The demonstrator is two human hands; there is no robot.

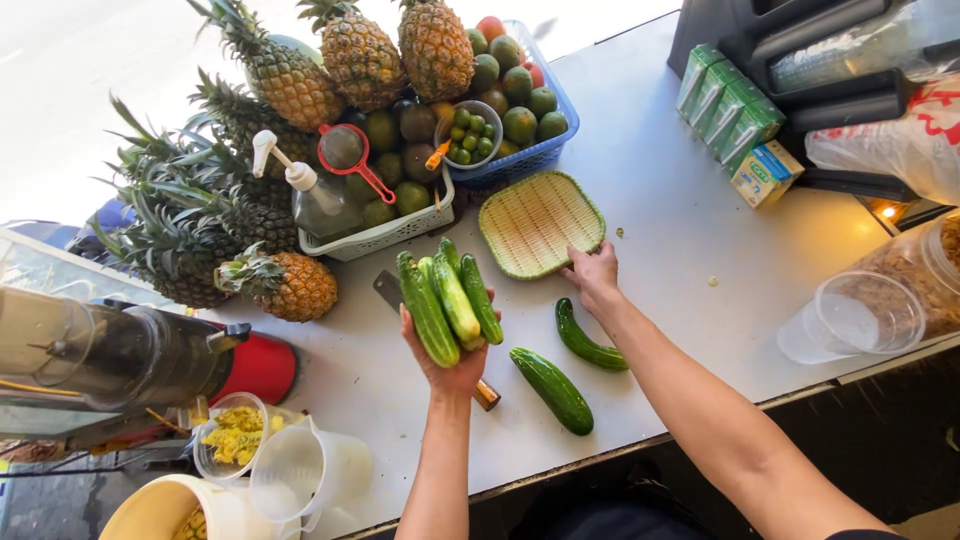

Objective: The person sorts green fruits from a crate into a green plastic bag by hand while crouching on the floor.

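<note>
The left hand grasps several long green cucumbers; two more cucumbers lie near the counter's front edge. The right hand, fingers loosely spread, touches the woven green tray.

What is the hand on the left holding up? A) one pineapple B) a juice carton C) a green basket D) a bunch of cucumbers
D: the left hand grips a bunch of cucumbers raised above the table, while the right hand touches the edge of the green woven tray.
</note>
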